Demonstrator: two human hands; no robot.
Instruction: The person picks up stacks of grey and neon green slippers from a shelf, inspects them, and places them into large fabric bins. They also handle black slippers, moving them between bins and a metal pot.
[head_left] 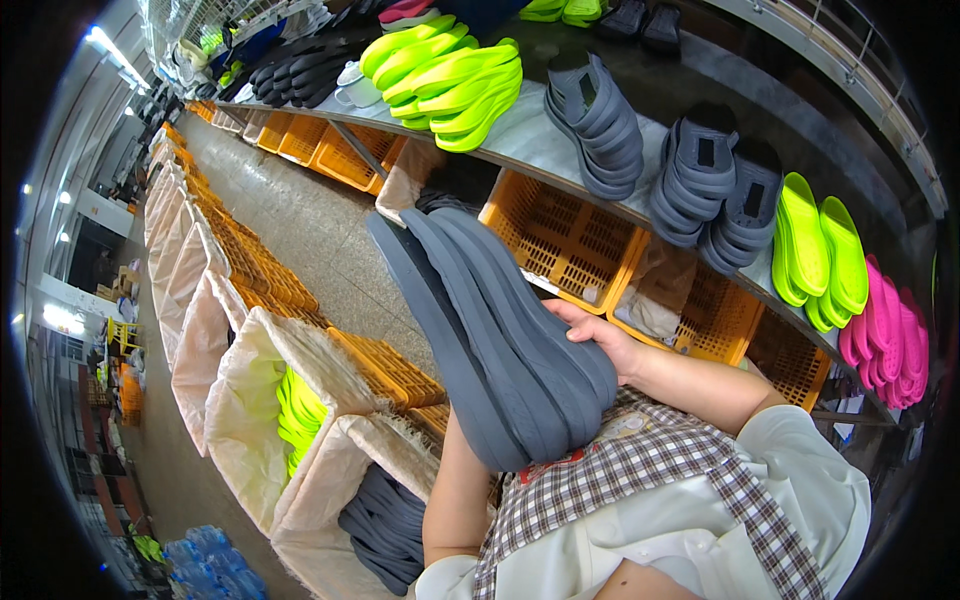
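Note:
A stack of several dark grey foam shoe soles point(500, 330) is held in front of my body, tilted, with its rounded ends toward my apron. My right hand point(605, 338) grips the stack's right edge, thumb against the side and fingers partly behind it. On the left, my forearm point(453, 490) runs up under the soles; they hide my left hand, so its fingers do not show. More stacked grey soles point(595, 130) stand on the long table point(650, 130) ahead, beside bright yellow-green soles point(450, 85).
Pink soles point(885, 335) sit at the table's right end. Orange plastic crates point(565, 235) stand beneath the table. To my left runs a row of cloth-lined crates point(270, 400), some holding yellow-green soles point(298, 415) and grey soles point(385, 520). A concrete aisle point(300, 200) lies between.

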